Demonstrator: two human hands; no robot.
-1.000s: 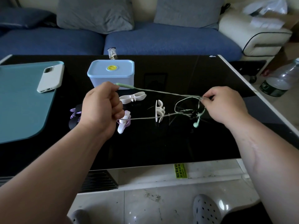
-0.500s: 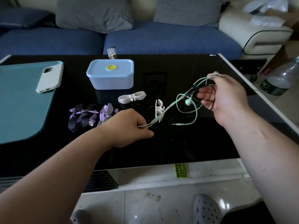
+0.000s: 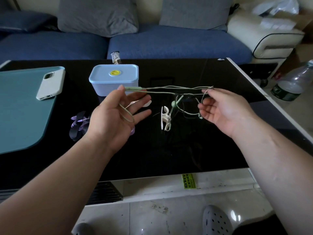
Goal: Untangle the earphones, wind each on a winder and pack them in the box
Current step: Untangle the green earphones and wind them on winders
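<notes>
Home living room. Blue sofa (image 3: 169,43) with grey cushions (image 3: 98,14) beyond far edge of glossy black worktop (image 3: 169,150); cream armchair (image 3: 264,36) off far right corner. Plastic bottle (image 3: 291,85) past right edge. Phone (image 3: 50,85) on teal mat (image 3: 20,107) at left edge. Marbled floor tiles (image 3: 152,217) below near edge.

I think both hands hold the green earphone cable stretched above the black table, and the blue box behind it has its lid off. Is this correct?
Only the lid is wrong: the head view shows the blue box with its lid on. The left hand and right hand do hold the green earphone cable stretched above the black table.
</notes>
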